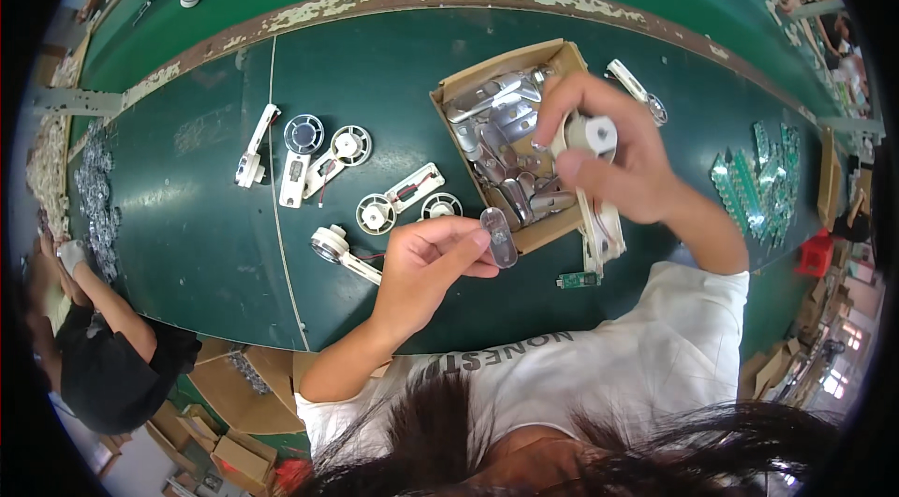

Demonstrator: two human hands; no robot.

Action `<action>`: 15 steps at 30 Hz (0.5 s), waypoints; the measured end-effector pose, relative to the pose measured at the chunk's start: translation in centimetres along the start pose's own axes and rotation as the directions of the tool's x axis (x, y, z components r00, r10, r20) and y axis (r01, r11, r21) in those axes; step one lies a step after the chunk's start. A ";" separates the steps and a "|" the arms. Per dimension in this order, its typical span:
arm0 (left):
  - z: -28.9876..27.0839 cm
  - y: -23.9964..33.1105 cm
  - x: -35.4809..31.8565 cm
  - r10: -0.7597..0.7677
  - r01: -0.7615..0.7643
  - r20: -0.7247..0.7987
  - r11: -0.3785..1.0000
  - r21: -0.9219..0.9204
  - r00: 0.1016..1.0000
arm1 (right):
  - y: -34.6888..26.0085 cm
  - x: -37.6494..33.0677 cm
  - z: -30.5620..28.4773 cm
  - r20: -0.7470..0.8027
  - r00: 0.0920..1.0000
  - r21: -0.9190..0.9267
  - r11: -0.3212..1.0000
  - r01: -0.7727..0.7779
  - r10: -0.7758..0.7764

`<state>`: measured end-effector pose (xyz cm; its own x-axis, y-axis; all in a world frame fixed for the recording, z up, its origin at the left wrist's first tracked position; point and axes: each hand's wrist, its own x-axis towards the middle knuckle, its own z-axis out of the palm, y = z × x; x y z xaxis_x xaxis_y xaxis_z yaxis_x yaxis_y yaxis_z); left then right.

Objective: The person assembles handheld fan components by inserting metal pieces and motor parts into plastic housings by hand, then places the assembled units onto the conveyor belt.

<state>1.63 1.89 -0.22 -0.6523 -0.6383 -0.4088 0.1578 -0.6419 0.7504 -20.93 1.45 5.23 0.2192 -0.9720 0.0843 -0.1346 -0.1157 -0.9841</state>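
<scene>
Left hand [426, 265] pinching a clear oval cover [501, 240] by its edge, presumably sparing its faces; right hand [629, 160] clasped around a white handheld-fan head [590, 135]

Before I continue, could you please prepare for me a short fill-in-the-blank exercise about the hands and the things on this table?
1. The clear oval piece is held by the person's ____ hand.
2. The right hand holds a round part coloured ____.
3. The open box with many see-through pieces is made of ____.
4. The stacked circuit boards at the right of the table are coloured ____.

Missing words: left; white; cardboard; green.
</scene>
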 end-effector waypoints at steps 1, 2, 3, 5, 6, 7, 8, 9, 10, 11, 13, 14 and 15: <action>-0.1 -0.2 0.1 -0.007 0.007 0.023 1.000 0.000 1.000 | 0.3 -0.8 0.5 0.008 1.000 0.043 0.999 -0.030 0.030; 0.0 -0.3 0.2 -0.008 0.008 0.021 1.000 0.004 1.000 | 0.8 -1.2 0.8 0.083 0.984 -0.176 0.969 0.172 -0.159; 0.1 -0.4 0.3 -0.003 0.003 0.016 1.000 0.009 1.000 | 0.6 -1.8 1.3 0.103 0.977 -0.280 0.937 0.209 -0.187; 0.2 -0.5 0.4 0.003 -0.003 0.005 1.000 0.015 1.000 | 0.9 -3.0 2.5 0.145 0.959 -0.424 0.860 0.282 -0.243; 0.2 -0.5 0.4 0.006 -0.006 0.012 0.999 0.032 1.000 | 1.0 -3.4 3.0 0.142 0.959 -0.425 0.860 0.281 -0.243; 0.2 -0.5 0.4 0.008 -0.009 0.020 0.999 0.049 1.000 | 1.1 -3.7 3.3 0.160 0.966 -0.471 0.844 0.257 -0.204; 0.3 -0.5 0.3 0.006 -0.007 0.024 0.999 0.049 1.000 | 1.3 -3.9 3.5 0.174 0.971 -0.517 0.824 0.232 -0.163; 0.4 -0.5 0.2 0.020 -0.021 0.017 0.997 0.070 1.000 | 1.7 -3.8 3.6 0.167 0.969 -0.539 0.806 0.245 -0.183; 0.5 -0.5 0.1 0.033 -0.034 0.012 0.995 0.091 0.999 | 2.0 -3.8 3.7 0.166 0.969 -0.539 0.807 0.244 -0.182; 0.7 -0.4 0.0 0.031 -0.032 0.013 0.995 0.091 0.999 | 2.2 -3.8 3.7 0.157 0.967 -0.518 0.817 0.252 -0.199; 0.7 -0.2 0.0 0.017 -0.016 -0.002 0.994 0.105 1.000 | 2.8 -3.7 3.9 0.151 0.965 -0.497 0.828 0.262 -0.215; 0.7 -0.2 0.0 0.016 -0.015 -0.002 0.994 0.104 1.000 | 3.1 -3.7 3.9 0.130 0.966 -0.493 0.831 0.259 -0.224; 0.6 -0.3 0.1 0.022 -0.022 0.001 0.994 0.105 1.000 | 3.2 -3.6 4.0 0.110 0.966 -0.489 0.834 0.257 -0.233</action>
<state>1.08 2.27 -0.18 -0.6491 -0.6521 -0.3917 0.0932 -0.5793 0.8098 -18.34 5.41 1.15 0.3493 -0.8898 0.2935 -0.5285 -0.4458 -0.7224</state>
